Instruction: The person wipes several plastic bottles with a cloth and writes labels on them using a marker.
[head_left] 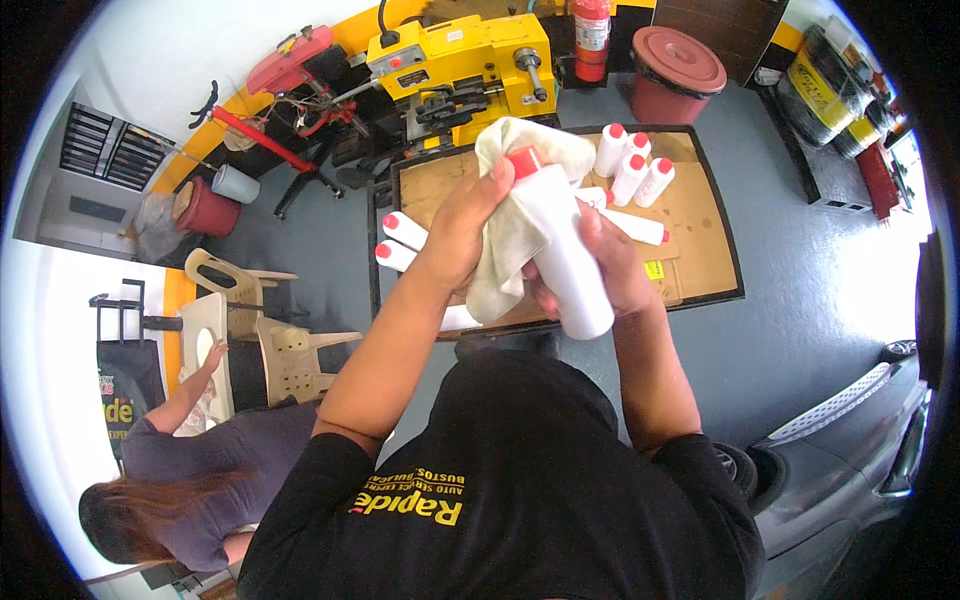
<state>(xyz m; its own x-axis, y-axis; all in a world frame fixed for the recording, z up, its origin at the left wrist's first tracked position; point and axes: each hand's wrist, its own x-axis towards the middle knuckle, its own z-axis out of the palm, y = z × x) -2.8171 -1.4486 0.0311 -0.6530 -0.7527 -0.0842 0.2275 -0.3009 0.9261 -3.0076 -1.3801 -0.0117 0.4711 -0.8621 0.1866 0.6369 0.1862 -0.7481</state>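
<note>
White bottle (568, 250) between left hand (464, 225) and right hand (618, 264)

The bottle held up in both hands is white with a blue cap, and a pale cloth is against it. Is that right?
Not quite: the cap is red, not blue, as the head view shows. The bottle is white, with a pale cloth against it.

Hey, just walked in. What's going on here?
Someone is holding a white, red-capped bottle at a cardboard-covered table. The left hand holds a pale cloth against it, while the right hand grips its body. Four similar bottles stand upright on the table; others lie on their sides.
</note>
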